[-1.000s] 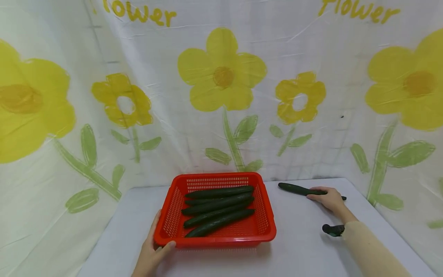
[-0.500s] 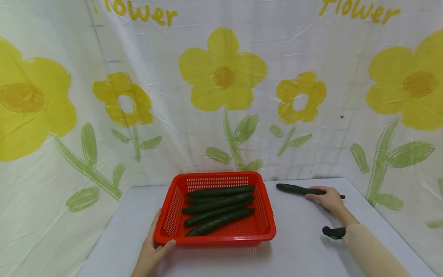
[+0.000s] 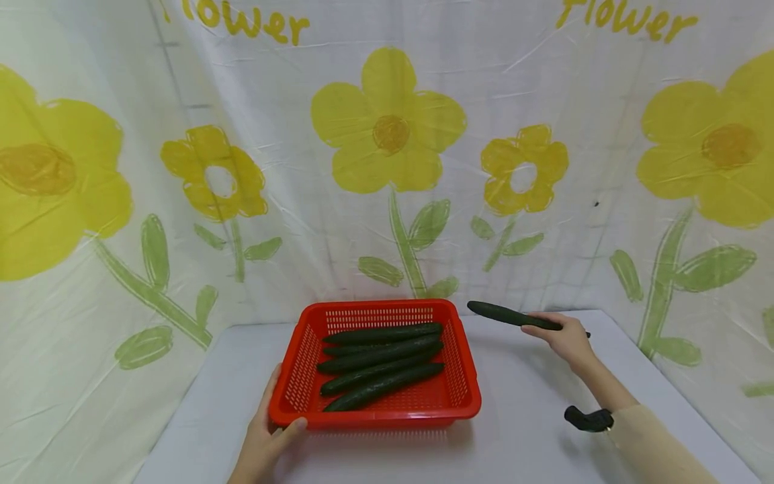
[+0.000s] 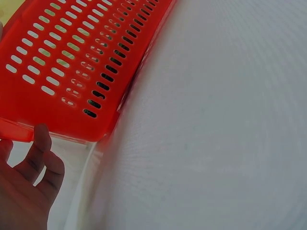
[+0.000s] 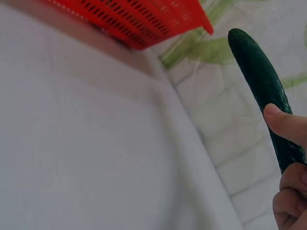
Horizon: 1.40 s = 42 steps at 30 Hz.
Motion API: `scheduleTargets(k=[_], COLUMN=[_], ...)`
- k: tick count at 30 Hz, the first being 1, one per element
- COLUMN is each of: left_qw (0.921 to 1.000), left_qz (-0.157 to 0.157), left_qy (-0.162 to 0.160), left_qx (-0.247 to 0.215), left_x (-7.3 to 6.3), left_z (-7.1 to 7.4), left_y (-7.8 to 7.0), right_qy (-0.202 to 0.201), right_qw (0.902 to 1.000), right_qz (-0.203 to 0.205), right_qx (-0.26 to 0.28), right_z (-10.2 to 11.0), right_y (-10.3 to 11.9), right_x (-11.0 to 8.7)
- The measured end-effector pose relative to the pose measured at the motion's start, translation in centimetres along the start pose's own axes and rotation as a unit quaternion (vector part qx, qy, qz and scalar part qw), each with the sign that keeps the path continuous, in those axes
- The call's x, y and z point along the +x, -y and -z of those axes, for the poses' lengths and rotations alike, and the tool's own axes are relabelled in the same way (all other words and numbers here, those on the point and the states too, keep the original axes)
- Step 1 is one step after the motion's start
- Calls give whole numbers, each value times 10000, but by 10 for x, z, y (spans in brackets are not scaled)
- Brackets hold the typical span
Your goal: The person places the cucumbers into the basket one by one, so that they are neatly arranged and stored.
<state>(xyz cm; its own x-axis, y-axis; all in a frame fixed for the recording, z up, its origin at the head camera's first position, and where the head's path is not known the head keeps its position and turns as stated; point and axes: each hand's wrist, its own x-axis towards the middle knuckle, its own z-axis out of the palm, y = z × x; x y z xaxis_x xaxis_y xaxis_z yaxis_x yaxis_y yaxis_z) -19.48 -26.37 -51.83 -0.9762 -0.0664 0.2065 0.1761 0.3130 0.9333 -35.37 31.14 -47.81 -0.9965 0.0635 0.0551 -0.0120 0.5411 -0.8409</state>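
Note:
A dark green cucumber is held in my right hand, raised over the right side of the table with its far end pointing left. In the right wrist view the thumb lies along the cucumber and the fingers curl round its lower part. My left hand grips the near left corner of a red plastic basket, thumb on the front rim and fingers along the side. Inside the basket several cucumbers lie side by side. The left wrist view shows the fingers at the basket's rim.
Under the basket is a white-covered table. Behind it hangs a white curtain painted with yellow flowers. A black wrist camera sticks out from the right sleeve.
My right hand has lifted the cucumber off the table and moved it slightly left toward the basket. The left hand and the basket have stayed in place.

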Motion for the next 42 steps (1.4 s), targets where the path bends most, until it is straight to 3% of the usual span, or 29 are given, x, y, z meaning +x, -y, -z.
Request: scheduleTargets(k=[6, 13, 28, 33, 42], left_qw=[10000, 10000, 10000, 10000, 9999], left_qz=[28, 79, -73, -37, -8], left_qy=[8, 56, 20, 24, 72], left_qx=[11, -5, 60, 29, -105], left_x=[1, 1, 0, 1, 1], left_z=[1, 1, 2, 3, 2], left_y=[-1, -2, -1, -1, 0], right_qy=[101, 291, 1042, 1334, 1368], right_qw=[9993, 9965, 9842, 9775, 9764], right_qz=[-89, 0, 741, 775, 729], right_qx=[343, 779, 1226, 1437, 1503], right_z=[-1, -19, -100, -122, -165], right_y=[30, 62, 149, 178, 196], right_x=[-4, -5, -7, -9, -8])
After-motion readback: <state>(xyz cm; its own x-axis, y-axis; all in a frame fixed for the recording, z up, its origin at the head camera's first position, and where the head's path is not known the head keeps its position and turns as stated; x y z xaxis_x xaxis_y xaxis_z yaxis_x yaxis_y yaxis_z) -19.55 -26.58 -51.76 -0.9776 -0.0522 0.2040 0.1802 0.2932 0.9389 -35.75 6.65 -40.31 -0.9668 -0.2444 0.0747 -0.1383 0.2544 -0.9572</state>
